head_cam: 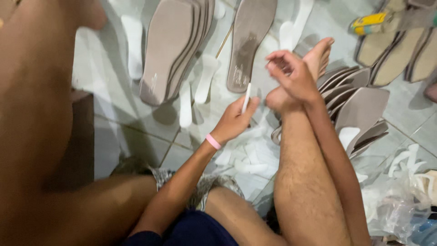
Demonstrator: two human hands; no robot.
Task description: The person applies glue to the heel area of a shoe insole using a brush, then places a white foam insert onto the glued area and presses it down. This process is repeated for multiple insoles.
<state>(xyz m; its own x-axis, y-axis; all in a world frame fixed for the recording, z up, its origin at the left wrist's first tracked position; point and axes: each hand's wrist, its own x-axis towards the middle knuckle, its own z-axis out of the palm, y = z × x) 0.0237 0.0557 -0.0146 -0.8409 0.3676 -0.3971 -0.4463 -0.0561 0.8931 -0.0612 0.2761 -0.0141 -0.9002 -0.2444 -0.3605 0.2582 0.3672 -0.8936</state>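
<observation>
Left hand (234,119), pink band (212,141) at the wrist, is seen pinched shut on a thin white strip (246,98), held upright between thumb and fingertips, low on its length, above the tiled floor (114,132). Right hand (293,77) is raised just beside the person's foot (314,68); its fingers are curled inward and drawn together at the tips, but whether anything is nipped there cannot be told.

Now the surroundings, biggest first. A stack of grey soles (175,45) is laid on the floor at upper centre, with a single sole (249,41) close to its right. A fanned pile of soles (355,105) is spread behind the foot and right forearm. More footwear (400,41) is parked at the top right corner. Crumpled clear plastic (405,200) is heaped at lower right. White peeled strips (248,159) are scattered under the raised knee, and longer white pieces (205,77) lie among the soles.

The strip is judged very light, limp and thin, likely a peel-off backing, easily creased or dropped. A grip near one end, pinched flat between thumb and forefinger, is judged best.
</observation>
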